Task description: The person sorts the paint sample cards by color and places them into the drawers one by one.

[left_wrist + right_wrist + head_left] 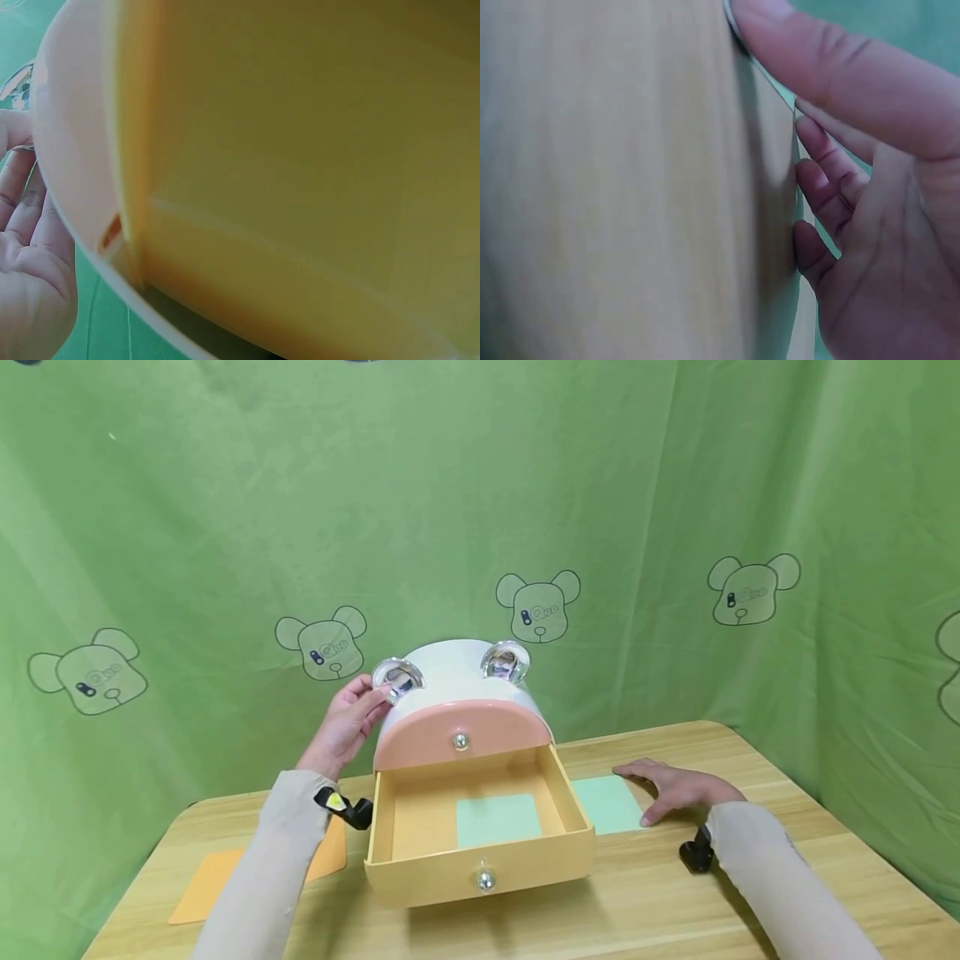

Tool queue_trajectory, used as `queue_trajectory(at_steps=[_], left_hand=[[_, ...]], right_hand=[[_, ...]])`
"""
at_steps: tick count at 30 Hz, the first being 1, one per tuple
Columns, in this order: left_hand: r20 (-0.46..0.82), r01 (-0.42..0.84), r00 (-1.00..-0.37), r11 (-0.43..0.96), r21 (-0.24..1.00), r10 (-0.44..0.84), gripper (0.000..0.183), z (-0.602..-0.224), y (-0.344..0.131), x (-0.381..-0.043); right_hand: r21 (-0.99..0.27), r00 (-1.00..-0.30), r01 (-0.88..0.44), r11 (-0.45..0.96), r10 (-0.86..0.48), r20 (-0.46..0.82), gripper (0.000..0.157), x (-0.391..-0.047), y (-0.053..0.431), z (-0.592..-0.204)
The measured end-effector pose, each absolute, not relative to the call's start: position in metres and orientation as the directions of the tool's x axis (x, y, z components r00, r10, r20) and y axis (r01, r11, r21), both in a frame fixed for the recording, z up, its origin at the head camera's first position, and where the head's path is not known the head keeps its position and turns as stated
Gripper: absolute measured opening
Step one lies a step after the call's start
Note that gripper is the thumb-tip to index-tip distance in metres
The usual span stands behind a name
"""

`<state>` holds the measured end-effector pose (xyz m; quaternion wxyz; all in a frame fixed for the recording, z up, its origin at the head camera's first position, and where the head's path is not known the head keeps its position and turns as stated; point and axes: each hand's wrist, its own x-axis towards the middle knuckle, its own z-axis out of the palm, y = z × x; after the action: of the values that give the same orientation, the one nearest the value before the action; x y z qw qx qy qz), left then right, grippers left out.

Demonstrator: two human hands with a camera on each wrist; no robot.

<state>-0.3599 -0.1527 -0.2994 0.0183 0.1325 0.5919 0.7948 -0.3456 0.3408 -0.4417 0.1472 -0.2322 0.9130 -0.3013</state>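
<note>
A frog-shaped drawer box (450, 668) with a white body and pink upper front stands at the middle of the table. Its yellow lower drawer (427, 872) is pulled out, with a pale green sheet (498, 820) lying flat inside. My left hand (347, 727) pinches the box's left mirrored eye (399, 678), thumb in front and fingers behind. In the left wrist view, that hand (30, 262) shows at the edge beside the white shell. Another green sheet (606, 804) lies right of the drawer. My right hand (678, 789) rests thumb and fingertips, spread apart, at its right end.
An orange sheet (206, 885) lies on the left of the wooden table (660, 910), partly behind the left sleeve. A second mirrored eye (506, 662) sits on the box's right side. Silver knobs mark both drawer fronts. Green curtains (420, 510) with bear prints surround the table.
</note>
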Motion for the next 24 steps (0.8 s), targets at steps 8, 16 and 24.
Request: queue_trajectory(at_steps=[8,16,24], left_hand=[[0.186,0.125,-0.964,-0.297,0.947,0.188,0.011,-0.300,-0.153,-0.359],[0.188,0.129,-0.966,-0.298,0.946,0.180,0.010,-0.299,-0.152,-0.358],[0.185,0.127,-0.966,-0.292,0.948,0.182,0.011,-0.299,-0.153,-0.359]], right_hand=[[-0.605,-0.849,-0.335,0.722,-0.509,-0.137,0.090,-0.348,0.336,-0.440],[-0.616,-0.839,-0.315,0.722,-0.515,-0.175,0.087,-0.351,0.330,-0.434],[-0.590,-0.845,-0.284,0.756,-0.488,-0.218,0.082,-0.352,0.323,-0.428]])
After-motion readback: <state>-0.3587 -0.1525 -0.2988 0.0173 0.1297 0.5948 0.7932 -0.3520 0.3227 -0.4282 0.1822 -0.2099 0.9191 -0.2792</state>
